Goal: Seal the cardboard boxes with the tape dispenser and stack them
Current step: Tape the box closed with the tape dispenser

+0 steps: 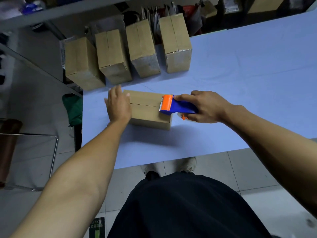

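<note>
A person stands at the near edge of a pale blue worktop (223, 83), dark clothing and light shoes (187, 164) visible below; both bare forearms reach forward; a cardboard box (147, 109) lies on the worktop near its left end, flaps closed, seam running left to right; the left hand (118, 105) rests flat on the box's left end, fingers straight; the right hand (205, 107) holds the blue-and-orange tape dispenser (175, 105) in a closed grip, its orange toothed head touching the box's right end; farther back, four more boxes (127, 52) stand in a row along the far left edge.
</note>
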### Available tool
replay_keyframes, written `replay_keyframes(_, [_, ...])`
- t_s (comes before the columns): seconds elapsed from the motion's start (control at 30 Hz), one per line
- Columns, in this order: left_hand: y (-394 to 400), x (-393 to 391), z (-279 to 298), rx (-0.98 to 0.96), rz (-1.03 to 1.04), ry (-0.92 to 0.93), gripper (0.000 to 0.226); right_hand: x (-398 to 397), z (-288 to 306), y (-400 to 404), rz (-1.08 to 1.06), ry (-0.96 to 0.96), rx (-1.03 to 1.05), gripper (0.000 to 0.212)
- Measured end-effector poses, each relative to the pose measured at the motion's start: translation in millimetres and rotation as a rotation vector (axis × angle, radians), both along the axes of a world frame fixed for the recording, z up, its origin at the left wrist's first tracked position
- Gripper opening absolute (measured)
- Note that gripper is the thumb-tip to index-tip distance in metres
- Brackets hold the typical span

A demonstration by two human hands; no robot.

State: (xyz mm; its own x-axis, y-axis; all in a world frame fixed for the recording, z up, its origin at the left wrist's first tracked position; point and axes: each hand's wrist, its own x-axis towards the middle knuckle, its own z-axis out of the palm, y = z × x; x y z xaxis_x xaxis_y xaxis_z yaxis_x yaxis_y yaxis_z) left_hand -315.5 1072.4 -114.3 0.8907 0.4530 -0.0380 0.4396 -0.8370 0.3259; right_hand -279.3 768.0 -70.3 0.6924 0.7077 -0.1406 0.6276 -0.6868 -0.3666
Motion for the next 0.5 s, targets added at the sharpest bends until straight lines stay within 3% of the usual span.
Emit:
replay_keyframes(0.07, [-16,1,0,0.06,-0.167,-0.032,0.049,1,-1,0,0.005,-0.012,-0.006,0.064])
replay_keyframes(0.17, [-56,-2,-6,0.019,-0.375,0.067,0.052,1,-1,1,0.005,-0.011,-0.012,0.065])
replay_keyframes(0.27, [-76,-4,-12,0.088,-0.367,0.184,0.056,0,-4,0,0.014,-0.015,-0.036,0.065])
replay_keyframes(0.5, [-76,-5,-12,0.14,-0.367,0.242,0.075,-7,-13,0,0.011,-0.078,-0.083,0.065])
